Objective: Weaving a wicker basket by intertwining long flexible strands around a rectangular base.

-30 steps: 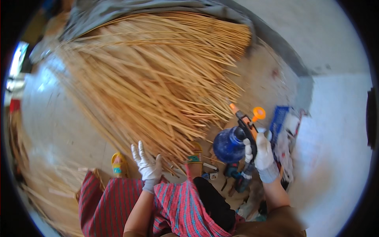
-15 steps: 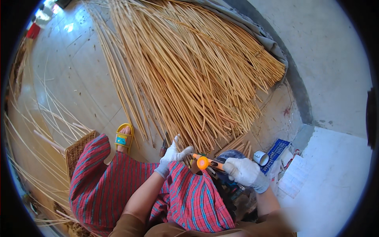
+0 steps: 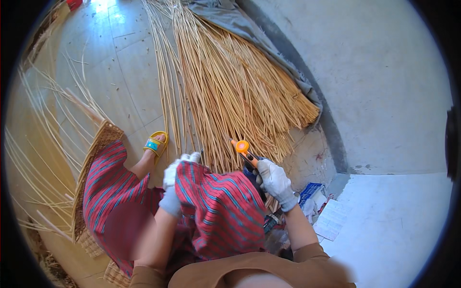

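Orange-blk gun-shaped plastic tool [image 3: 248, 156]: semi-gloss. Red-blue striped woven cloth [image 3: 222, 211]: matt surf. Long thin tan wood-like sticks [image 3: 225, 96]: fairly smooth.

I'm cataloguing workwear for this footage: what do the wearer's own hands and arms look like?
The left hand and right hand wear white gloves with light grey cuffs at the wrists. The forearms are bare up to short brown sleeves. No markings can be made out on the gloves or sleeves.

Left fingers [image 3: 194, 157] — partly behind striped cloth [image 3: 221, 201]; sticks [image 3: 221, 96] — cropped above.
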